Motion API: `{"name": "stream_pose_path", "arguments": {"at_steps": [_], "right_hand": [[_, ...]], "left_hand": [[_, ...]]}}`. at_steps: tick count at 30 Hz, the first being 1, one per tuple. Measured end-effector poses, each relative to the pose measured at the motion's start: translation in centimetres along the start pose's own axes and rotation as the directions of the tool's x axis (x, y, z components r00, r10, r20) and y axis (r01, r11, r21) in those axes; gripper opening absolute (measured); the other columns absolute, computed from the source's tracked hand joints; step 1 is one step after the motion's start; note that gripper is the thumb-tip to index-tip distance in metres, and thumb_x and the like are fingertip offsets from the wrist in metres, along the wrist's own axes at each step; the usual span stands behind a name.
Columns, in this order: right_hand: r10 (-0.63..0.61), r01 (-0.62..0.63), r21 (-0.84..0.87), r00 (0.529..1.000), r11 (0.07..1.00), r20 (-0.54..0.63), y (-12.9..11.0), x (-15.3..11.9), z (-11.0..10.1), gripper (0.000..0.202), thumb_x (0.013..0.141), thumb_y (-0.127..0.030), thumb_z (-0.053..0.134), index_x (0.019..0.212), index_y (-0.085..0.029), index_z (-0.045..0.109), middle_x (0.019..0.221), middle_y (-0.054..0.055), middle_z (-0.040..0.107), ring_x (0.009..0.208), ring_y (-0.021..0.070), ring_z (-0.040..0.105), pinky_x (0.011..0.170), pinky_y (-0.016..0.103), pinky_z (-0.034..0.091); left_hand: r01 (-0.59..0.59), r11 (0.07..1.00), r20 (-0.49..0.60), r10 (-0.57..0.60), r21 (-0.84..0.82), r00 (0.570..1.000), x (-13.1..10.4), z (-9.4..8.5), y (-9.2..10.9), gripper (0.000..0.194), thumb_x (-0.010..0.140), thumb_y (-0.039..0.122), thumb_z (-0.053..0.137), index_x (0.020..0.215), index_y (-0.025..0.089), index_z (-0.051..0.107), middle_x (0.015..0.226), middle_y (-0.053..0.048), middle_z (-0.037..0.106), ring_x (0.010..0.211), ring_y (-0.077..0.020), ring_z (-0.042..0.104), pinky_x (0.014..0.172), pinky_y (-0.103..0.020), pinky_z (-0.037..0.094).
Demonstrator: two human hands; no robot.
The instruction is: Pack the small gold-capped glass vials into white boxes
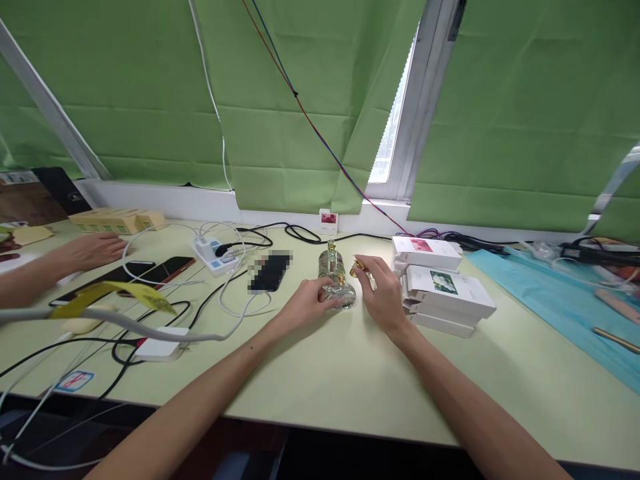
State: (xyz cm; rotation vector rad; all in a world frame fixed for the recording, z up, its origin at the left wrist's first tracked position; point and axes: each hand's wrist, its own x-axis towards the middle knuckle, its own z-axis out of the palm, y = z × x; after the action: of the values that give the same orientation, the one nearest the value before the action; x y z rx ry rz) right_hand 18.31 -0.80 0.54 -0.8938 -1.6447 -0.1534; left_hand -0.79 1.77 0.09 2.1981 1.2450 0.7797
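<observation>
At the middle of the table, my left hand [311, 301] has its fingers around the near glass bottle [343, 295], which stands upright with a gold neck. Behind it, touching or nearly so, are more clear glass bottles [331, 257] with gold necks. Just right of the bottles, my right hand [381, 291] pinches a small gold cap [357, 268] between thumb and fingers. The cap is apart from the near bottle.
White boxes [450, 293] are stacked right of my right hand, beside a blue sheet [560, 300]. A phone [273, 272], a power strip [215, 257] and cables lie left. Another person's hand [97, 252] rests at the far left near yellow boxes [117, 221].
</observation>
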Motion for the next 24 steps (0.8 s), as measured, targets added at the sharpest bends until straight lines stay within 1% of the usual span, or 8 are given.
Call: {"name": "stream_pose_path", "arguments": {"at_steps": [3,8,17,20,24], "right_hand": [[-0.011,0.011,-0.003,1.0,1.0,-0.02,-0.2,0.1,0.1,0.02,0.102,-0.024,0.048,0.114,-0.023,0.063,0.102,0.008,0.069,0.094,0.0207,0.068,0.083,0.036,0.056],[-0.035,0.034,0.032,0.999,0.999,0.005,-0.1,0.1,0.6,0.019,0.102,-0.022,0.048,0.113,-0.024,0.064,0.105,0.009,0.069,0.097,0.0211,0.068,0.086,0.037,0.056],[-0.194,0.193,0.049,0.98,0.98,0.032,0.1,0.2,1.4,0.022,0.102,-0.016,0.047,0.116,-0.022,0.062,0.108,0.01,0.07,0.101,0.0207,0.068,0.088,0.036,0.058],[-0.192,0.189,0.054,0.981,0.98,0.043,0.2,0.1,1.6,0.021,0.102,-0.017,0.047,0.116,-0.022,0.062,0.108,0.01,0.07,0.102,0.021,0.068,0.089,0.037,0.058],[-0.141,0.135,0.064,0.986,0.989,0.087,0.3,0.0,1.6,0.022,0.104,-0.021,0.044,0.117,-0.023,0.062,0.11,0.01,0.07,0.103,0.0216,0.068,0.09,0.039,0.058]], "left_hand": [[-0.013,1.0,0.002,0.013,0.005,1.0,-0.1,-0.1,0.2,0.034,0.081,0.053,0.066,0.083,0.019,0.063,0.053,0.006,0.04,0.053,-0.0124,0.037,0.053,-0.027,0.025],[-0.016,1.0,0.0,0.016,0.018,1.0,-0.2,-0.3,0.7,0.033,0.08,0.052,0.066,0.078,0.02,0.06,0.052,0.006,0.039,0.052,-0.0125,0.035,0.053,-0.027,0.024],[-0.013,1.0,-0.001,0.013,0.018,1.0,-0.3,-0.2,0.9,0.032,0.081,0.051,0.065,0.082,0.019,0.062,0.052,0.006,0.041,0.052,-0.0126,0.036,0.052,-0.027,0.024],[-0.025,0.999,-0.006,0.026,0.024,1.0,-0.3,-0.2,0.9,0.031,0.081,0.05,0.064,0.078,0.019,0.059,0.051,0.006,0.042,0.051,-0.0125,0.037,0.052,-0.027,0.023],[-0.025,0.999,0.006,0.025,0.029,1.0,-0.3,-0.3,0.8,0.032,0.082,0.051,0.064,0.079,0.02,0.059,0.052,0.006,0.043,0.051,-0.0126,0.038,0.052,-0.027,0.024]]}}
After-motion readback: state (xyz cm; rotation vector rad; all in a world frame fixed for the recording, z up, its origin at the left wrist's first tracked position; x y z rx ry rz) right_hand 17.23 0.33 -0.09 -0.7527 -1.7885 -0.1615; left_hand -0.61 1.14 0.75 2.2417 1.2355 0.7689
